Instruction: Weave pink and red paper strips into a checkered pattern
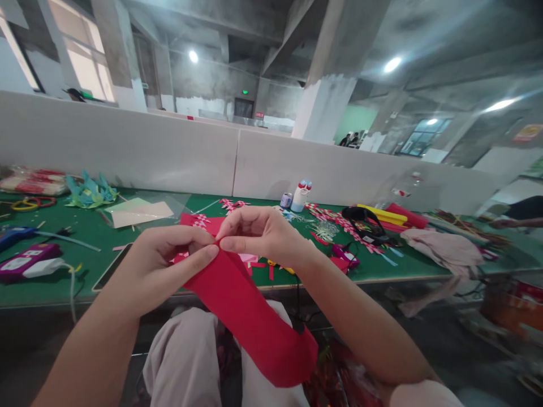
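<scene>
Both hands meet at the top end of a red paper strip (250, 316), held in the air just in front of the green bench (63, 282), over the person's lap. Left hand (163, 265): grip pressed together, thumb and forefinger pinching the strip's upper edge. Right hand (258, 234): grip also pinching that same edge, fingertips touching the left thumb. The strip's long axis runs diagonally, from the pinched top end near the bench edge down and to the right toward the person; its lower end curls into a rounded fold above the knees. The flat face is turned up toward the camera.

Relative to the strip: more red paper pieces with white cutouts (199, 221) lie on the bench just behind the hands. A glue bottle (301, 195) stands behind and to the right, a small jar (286, 199) just beside it. A woven red-and-white band (335, 220) lies further right, then a black strap (365, 217) and a yellow roll (384, 215). A pinkish cloth (441, 246) is far right. A pale sheet (139, 213) lies behind left, teal paper shapes (91, 192) beyond it. A purple box (25, 263) is far left.
</scene>
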{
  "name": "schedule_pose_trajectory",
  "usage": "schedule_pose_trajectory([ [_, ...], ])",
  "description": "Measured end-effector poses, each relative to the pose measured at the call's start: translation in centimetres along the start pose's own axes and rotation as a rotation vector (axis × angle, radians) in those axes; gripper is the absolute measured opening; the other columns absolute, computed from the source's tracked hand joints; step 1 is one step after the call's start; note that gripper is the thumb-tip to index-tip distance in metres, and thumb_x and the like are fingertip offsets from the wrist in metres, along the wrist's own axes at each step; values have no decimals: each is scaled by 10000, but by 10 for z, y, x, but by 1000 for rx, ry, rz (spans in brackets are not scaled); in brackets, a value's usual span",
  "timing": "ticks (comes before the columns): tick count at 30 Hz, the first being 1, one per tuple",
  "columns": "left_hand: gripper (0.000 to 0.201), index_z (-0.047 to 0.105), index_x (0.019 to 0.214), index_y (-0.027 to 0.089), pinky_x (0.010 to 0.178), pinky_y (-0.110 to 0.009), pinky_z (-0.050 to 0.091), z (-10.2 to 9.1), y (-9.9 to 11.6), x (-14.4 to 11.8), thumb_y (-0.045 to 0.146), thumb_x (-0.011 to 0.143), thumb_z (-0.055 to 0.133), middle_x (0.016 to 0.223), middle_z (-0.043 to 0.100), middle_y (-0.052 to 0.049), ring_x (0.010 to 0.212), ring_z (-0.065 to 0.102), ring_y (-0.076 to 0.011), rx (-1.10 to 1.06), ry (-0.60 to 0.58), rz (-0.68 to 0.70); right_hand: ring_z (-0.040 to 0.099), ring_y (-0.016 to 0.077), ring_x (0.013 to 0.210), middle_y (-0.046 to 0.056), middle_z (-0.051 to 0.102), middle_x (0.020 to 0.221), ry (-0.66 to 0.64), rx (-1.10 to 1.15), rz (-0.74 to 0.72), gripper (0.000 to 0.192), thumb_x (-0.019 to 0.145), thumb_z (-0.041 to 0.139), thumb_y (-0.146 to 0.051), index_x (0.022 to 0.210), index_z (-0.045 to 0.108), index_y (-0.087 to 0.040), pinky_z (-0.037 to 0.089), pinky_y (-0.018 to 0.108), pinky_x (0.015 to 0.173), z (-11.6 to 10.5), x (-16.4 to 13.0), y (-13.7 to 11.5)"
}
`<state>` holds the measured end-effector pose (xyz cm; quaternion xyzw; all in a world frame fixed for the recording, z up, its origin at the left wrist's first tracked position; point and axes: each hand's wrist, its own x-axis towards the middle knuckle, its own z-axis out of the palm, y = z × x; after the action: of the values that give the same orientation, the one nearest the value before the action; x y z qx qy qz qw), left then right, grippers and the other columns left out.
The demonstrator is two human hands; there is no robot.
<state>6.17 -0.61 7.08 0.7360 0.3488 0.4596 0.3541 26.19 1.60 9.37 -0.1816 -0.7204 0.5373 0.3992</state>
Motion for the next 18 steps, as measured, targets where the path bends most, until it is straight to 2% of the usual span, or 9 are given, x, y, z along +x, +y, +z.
schedule_pose_trajectory([
  [8, 190, 685, 654, 197, 453, -219, 379, 10, 3, -4, 349, 769, 670, 566, 563, -4, 528, 473, -114, -108, 95, -27, 573, 64, 658, -19, 623, 726, -8, -12, -22, 78, 776, 710, -186, 804, 646, -152, 502, 188, 634, 5, -4, -6],
  [13, 177, 692, 667, 207, 468, -198, 409, 13, 9, -5, 350, 770, 675, 606, 617, -3, 559, 519, -113, -146, 90, -40, 541, 47, 629, -31, 597, 708, -8, -4, -48, 40, 795, 681, -152, 801, 641, -150, 473, 170, 610, 6, -5, -8],
  [18, 202, 707, 722, 192, 466, -193, 447, 10, 6, -3, 379, 782, 661, 640, 642, -19, 569, 555, -123, -45, 80, -17, 576, 72, 672, -9, 622, 732, 36, -17, -12, 129, 775, 724, -246, 815, 654, -146, 502, 197, 635, 2, -5, -5],
])
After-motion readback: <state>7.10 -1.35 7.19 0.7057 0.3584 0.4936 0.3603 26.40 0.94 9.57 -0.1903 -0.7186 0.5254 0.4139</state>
